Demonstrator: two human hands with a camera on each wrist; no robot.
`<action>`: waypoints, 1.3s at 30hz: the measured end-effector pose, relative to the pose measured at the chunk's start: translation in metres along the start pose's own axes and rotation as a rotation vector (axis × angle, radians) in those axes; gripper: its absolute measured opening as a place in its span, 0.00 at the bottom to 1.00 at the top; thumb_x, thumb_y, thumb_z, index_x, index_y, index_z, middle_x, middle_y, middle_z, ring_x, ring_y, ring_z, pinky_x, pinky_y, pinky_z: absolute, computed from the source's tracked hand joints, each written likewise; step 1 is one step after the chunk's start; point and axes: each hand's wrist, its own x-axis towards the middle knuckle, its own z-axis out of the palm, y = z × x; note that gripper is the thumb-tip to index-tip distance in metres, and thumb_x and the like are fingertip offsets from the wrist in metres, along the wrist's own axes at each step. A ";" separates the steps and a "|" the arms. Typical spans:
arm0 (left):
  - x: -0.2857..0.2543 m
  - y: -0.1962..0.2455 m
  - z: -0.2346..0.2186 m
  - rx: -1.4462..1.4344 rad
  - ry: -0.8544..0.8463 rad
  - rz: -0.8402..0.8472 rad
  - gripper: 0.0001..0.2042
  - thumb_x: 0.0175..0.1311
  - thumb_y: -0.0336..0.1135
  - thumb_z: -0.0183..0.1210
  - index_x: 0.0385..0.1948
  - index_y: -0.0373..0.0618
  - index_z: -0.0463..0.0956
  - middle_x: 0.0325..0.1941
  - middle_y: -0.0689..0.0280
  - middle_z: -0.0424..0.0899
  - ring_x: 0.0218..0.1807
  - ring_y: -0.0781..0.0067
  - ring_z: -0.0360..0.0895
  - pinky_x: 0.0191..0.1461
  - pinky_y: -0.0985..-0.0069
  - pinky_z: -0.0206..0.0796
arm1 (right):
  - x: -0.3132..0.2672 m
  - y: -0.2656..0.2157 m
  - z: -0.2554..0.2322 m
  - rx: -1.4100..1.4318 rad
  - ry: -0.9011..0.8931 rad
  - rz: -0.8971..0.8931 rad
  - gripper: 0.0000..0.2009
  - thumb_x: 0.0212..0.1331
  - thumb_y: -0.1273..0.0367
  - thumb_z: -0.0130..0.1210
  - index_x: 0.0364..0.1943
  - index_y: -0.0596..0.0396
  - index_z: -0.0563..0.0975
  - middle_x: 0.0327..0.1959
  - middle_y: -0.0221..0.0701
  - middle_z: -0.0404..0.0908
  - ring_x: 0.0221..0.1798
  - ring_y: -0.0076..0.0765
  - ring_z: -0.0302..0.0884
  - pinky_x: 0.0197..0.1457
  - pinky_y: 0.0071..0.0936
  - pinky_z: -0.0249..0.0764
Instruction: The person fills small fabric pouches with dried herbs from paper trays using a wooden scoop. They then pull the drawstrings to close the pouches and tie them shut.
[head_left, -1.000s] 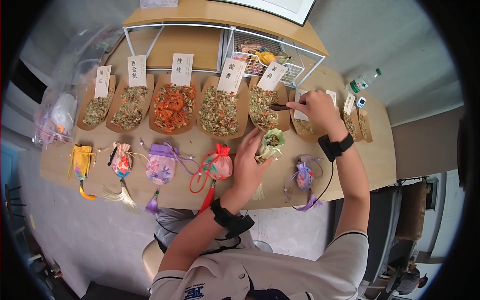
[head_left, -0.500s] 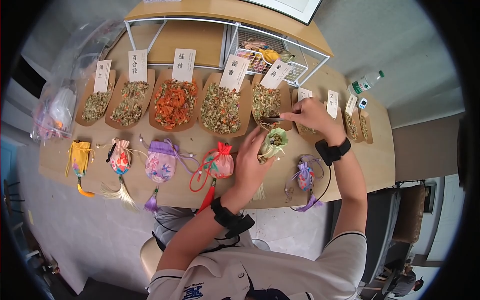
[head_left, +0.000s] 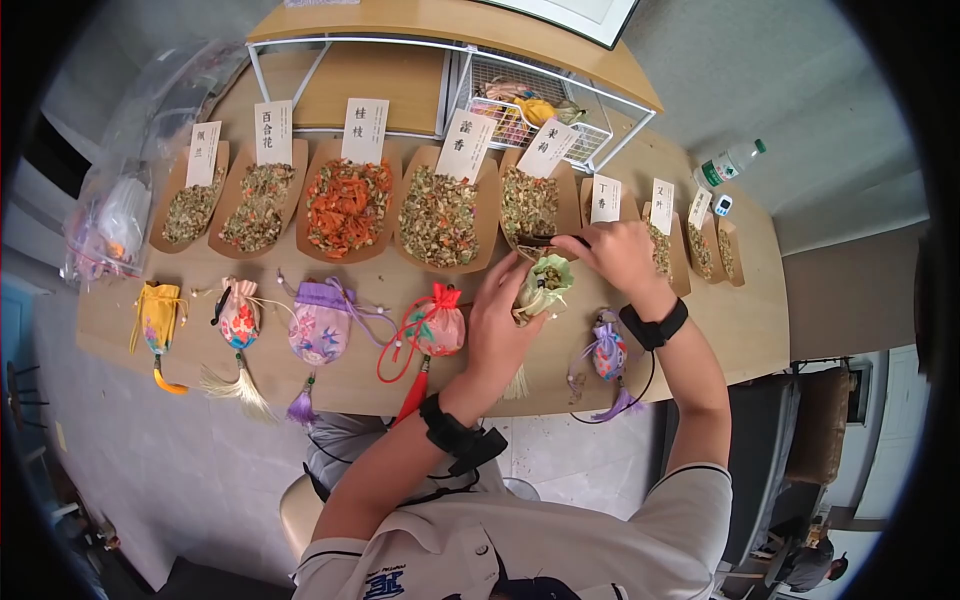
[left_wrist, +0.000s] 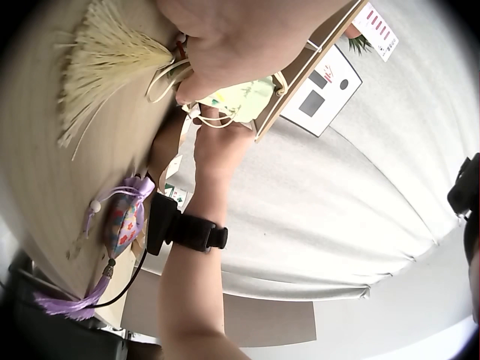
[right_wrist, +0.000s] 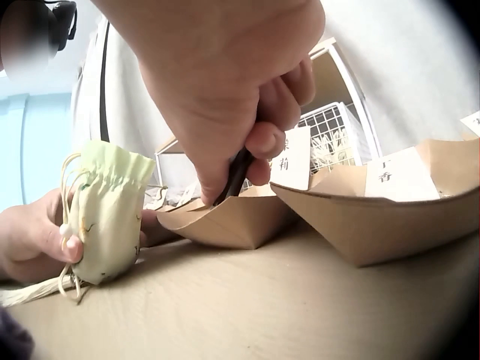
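My left hand grips a pale green drawstring pouch upright, its ruffled mouth spread and dried herbs showing inside. A cream tassel hangs from the pouch. In my right hand is a dark spoon; its handle is pinched between thumb and fingers. The spoon's bowl end overlaps the near end of a brown paper tray of mixed dried herbs, just behind the pouch mouth. From the right wrist view, the fingers stand over that tray's rim and hide the spoon's tip.
Other herb trays with cards stretch along the table, one with orange pieces. Several tasselled pouches lie along the front, including a red one and a purple-topped one. A wire basket and a water bottle stand behind.
My right hand has come down toward the near side, bringing the spoon from over the herbs to the tray's near end, close to the pouch. My left hand stays in place with the pouch.
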 end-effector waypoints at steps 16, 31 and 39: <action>-0.001 0.001 0.000 0.018 0.030 0.002 0.35 0.42 0.24 0.73 0.60 0.39 0.72 0.62 0.56 0.74 0.59 0.55 0.77 0.59 0.67 0.72 | -0.019 0.003 -0.038 0.509 0.147 0.240 0.23 0.52 0.51 0.70 0.14 0.57 0.82 0.09 0.36 0.73 0.13 0.43 0.71 0.18 0.33 0.65; 0.000 0.002 -0.002 -0.038 -0.005 -0.029 0.39 0.43 0.22 0.71 0.65 0.42 0.69 0.65 0.55 0.74 0.65 0.55 0.74 0.64 0.67 0.70 | -0.015 -0.026 -0.077 0.160 0.102 -0.053 0.22 0.47 0.50 0.70 0.14 0.52 0.77 0.12 0.29 0.70 0.16 0.36 0.72 0.20 0.32 0.66; -0.001 0.003 -0.003 -0.011 0.005 0.007 0.35 0.42 0.21 0.71 0.61 0.42 0.72 0.66 0.56 0.73 0.65 0.55 0.74 0.64 0.66 0.71 | -0.016 -0.037 -0.092 0.077 0.090 -0.161 0.21 0.45 0.52 0.71 0.16 0.52 0.77 0.12 0.29 0.69 0.16 0.37 0.71 0.21 0.32 0.64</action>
